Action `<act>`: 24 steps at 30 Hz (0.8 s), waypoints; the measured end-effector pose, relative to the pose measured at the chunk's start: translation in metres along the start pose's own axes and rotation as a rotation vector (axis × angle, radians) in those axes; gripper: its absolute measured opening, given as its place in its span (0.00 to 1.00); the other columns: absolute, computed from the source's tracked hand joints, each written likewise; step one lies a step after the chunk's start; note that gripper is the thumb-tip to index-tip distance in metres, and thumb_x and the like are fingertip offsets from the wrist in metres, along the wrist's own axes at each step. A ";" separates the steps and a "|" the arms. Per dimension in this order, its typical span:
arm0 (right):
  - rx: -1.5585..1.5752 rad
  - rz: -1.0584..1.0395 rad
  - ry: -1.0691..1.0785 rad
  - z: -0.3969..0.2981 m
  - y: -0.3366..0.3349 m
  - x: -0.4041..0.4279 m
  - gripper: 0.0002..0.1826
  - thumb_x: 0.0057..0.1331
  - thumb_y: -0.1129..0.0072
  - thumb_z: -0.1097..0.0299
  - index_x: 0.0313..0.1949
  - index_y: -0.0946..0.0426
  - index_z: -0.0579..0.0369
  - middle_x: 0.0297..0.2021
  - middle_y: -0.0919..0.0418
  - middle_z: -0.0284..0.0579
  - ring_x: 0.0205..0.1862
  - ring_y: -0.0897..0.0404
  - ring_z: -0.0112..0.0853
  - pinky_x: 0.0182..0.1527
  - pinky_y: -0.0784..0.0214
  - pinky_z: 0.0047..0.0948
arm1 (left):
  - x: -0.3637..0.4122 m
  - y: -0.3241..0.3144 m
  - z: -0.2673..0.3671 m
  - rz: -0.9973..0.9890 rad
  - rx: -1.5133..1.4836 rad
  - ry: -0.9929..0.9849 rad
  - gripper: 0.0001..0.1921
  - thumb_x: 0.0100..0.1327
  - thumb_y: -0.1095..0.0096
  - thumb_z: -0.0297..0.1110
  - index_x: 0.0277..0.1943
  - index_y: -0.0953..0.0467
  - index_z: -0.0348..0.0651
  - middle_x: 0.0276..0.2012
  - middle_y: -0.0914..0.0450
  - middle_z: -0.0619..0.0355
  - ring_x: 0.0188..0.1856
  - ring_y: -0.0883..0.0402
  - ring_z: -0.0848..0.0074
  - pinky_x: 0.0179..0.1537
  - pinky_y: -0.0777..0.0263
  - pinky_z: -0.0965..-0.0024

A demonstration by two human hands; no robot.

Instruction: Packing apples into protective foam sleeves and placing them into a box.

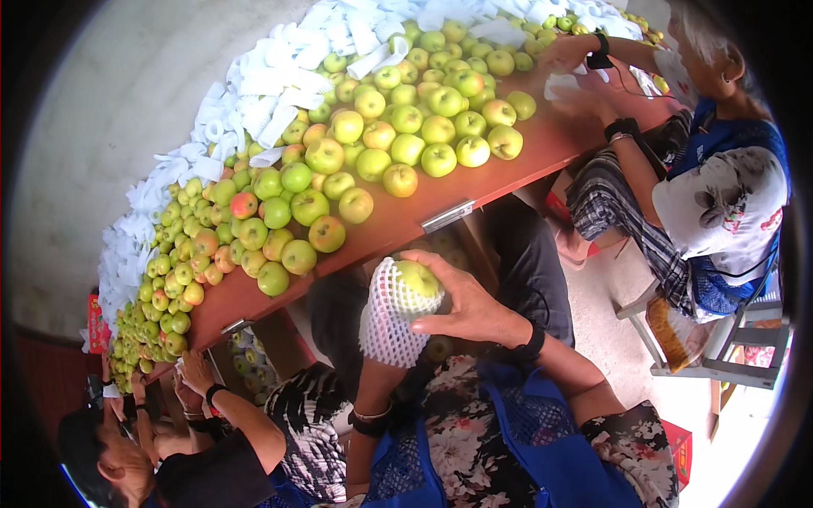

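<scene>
Just off the table's front edge, a yellow-green apple [416,278] sits partly inside a white foam net sleeve [386,317]. My right hand [473,308] holds the bare right side of the apple, thumb below and fingers over the top. The net also covers my left hand [382,371] down to about the wrist. It supports the apple from the left and below, its fingers mostly hidden under the mesh. Loose green and reddish apples [375,164] are spread over the reddish-brown tabletop [438,197] beyond my hands.
White foam net sleeves [267,79] are heaped along the table's far side. Co-workers sit at my right [724,184] and left [216,470], hands at the table. A metal latch [448,216] is on the table's front edge. Boxed apples [251,365] stand below it.
</scene>
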State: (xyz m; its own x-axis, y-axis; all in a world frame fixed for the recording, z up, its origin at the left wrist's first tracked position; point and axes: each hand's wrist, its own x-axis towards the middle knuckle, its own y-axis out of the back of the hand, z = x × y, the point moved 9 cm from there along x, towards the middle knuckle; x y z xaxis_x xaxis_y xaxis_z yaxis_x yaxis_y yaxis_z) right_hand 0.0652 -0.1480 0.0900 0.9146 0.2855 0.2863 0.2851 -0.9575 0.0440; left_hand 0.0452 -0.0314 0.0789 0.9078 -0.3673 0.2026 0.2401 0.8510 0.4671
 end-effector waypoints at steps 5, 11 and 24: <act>-0.092 0.014 0.012 0.004 0.000 0.003 0.40 0.52 0.31 0.59 0.61 0.39 0.59 0.54 0.30 0.51 0.57 0.31 0.36 0.60 0.43 0.33 | -0.009 0.001 -0.019 0.062 -0.055 0.078 0.28 0.57 0.36 0.32 0.59 0.36 0.34 0.53 0.29 0.49 0.53 0.28 0.65 0.55 0.36 0.67; 0.211 0.014 -0.090 0.019 -0.001 0.002 0.33 0.53 0.33 0.68 0.57 0.35 0.62 0.48 0.25 0.43 0.50 0.28 0.26 0.55 0.38 0.27 | -0.007 0.011 -0.007 0.165 -0.011 0.000 0.24 0.55 0.34 0.31 0.54 0.31 0.34 0.46 0.23 0.50 0.46 0.23 0.65 0.49 0.31 0.67; 0.984 0.047 -0.199 0.056 0.016 0.001 0.34 0.58 0.42 0.54 0.59 0.41 0.56 0.50 0.30 0.39 0.50 0.29 0.26 0.51 0.34 0.27 | -0.006 0.056 0.021 0.044 -0.132 -0.082 0.16 0.57 0.43 0.21 0.50 0.27 0.33 0.40 0.19 0.48 0.33 0.17 0.66 0.35 0.25 0.70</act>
State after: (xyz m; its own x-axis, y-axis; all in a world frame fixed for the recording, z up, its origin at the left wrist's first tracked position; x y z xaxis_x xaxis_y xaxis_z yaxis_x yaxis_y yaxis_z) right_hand 0.0870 -0.1602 0.0377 0.9366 0.3362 0.0983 0.2756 -0.5339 -0.7994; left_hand 0.0458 0.0105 0.1219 0.8884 -0.3539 0.2924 0.2491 0.9067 0.3403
